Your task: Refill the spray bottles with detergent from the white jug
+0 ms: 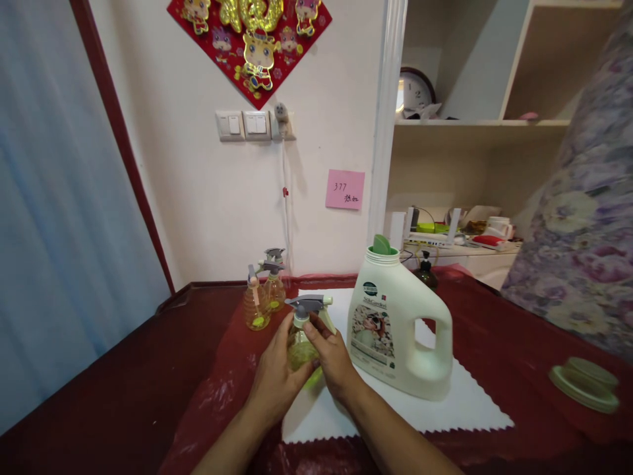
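Between both hands I hold a small clear spray bottle (299, 346) with a grey and pale green trigger head, upright over the white mat. My left hand (277, 369) is wrapped round the bottle's body from the left. My right hand (333, 353) has its fingers closed at the bottle's neck, just under the trigger head. Right beside it stands a large pale green detergent jug (395, 330), uncapped, with a green spout showing in its neck. Behind my left hand several similar spray bottles (256, 307) stand grouped together.
A scalloped white mat (469, 409) lies on the dark red table (123, 382). At the right rests a pale green cap (584, 384). A dark pump bottle (425, 270) stands behind the jug, near shelves (445, 123). A cord (285, 218) hangs down the wall.
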Action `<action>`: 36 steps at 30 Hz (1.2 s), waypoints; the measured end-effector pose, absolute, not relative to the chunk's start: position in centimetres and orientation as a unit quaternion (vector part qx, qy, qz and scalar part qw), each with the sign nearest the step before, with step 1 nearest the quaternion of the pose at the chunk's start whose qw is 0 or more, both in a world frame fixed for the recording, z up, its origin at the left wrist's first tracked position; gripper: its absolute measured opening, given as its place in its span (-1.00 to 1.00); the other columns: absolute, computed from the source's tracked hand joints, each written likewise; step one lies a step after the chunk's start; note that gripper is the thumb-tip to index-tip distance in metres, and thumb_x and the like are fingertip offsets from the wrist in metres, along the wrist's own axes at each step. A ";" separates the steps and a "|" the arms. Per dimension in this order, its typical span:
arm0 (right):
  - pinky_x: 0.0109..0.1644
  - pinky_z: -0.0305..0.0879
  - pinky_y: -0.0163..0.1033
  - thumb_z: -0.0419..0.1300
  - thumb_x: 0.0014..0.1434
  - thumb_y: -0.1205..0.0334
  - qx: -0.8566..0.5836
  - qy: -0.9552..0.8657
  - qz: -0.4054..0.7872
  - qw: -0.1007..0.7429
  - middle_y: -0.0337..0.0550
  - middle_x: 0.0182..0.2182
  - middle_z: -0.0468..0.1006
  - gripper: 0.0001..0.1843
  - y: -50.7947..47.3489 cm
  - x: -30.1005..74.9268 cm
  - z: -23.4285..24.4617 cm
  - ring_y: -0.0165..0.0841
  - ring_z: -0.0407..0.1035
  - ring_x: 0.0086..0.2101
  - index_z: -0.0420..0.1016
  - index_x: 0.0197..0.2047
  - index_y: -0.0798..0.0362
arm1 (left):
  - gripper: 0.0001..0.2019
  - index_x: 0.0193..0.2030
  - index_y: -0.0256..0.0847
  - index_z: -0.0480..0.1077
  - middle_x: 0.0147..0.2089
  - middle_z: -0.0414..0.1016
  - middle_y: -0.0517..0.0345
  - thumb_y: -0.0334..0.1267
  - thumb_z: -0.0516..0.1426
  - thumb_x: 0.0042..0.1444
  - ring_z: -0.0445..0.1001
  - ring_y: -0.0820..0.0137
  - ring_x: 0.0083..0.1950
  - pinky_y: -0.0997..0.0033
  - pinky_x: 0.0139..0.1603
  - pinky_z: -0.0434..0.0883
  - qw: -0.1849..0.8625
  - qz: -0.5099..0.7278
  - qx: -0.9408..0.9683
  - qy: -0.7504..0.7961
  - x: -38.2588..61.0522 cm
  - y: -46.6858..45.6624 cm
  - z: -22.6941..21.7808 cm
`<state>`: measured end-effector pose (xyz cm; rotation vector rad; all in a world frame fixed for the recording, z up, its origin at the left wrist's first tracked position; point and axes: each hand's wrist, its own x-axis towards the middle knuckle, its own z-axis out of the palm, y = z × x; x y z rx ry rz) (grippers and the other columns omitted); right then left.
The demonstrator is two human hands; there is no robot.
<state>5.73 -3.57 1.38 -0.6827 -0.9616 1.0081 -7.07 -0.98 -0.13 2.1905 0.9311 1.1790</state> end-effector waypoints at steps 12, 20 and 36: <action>0.11 0.33 -0.10 0.35 0.10 -0.04 -0.342 -0.459 0.417 0.706 -0.19 -0.11 0.61 -0.57 -3.6 6.2 0.9 -0.21 0.46 -0.08 0.55 0.00 -0.05 | -0.22 0.41 -0.07 -0.04 0.41 0.21 -0.10 -0.21 0.24 0.12 0.25 0.08 0.38 -0.03 0.35 0.24 0.239 0.417 0.810 0.337 -6.9 -1.6 0.7; 0.10 0.33 -0.13 0.38 0.09 -0.01 -0.336 -0.467 0.419 0.702 -0.22 -0.12 0.62 -0.56 -3.6 6.3 0.9 -0.24 0.48 -0.11 0.54 0.02 -0.07 | -0.25 0.40 -0.10 0.00 0.39 0.24 -0.14 -0.19 0.25 0.13 0.26 0.07 0.37 -0.02 0.33 0.25 0.231 0.413 0.816 0.333 -7.0 -1.5 0.8; 0.02 0.36 -0.18 0.37 0.08 -0.06 -0.347 -0.463 0.412 0.704 -0.22 -0.11 0.63 -0.58 -3.9 6.3 1.0 -0.25 0.48 -0.13 0.56 -0.02 -0.09 | -0.29 0.35 -0.11 0.11 0.34 0.31 -0.13 -0.13 0.28 0.11 0.31 0.07 0.33 -0.01 0.32 0.26 0.239 0.423 0.815 0.316 -6.7 -1.6 0.9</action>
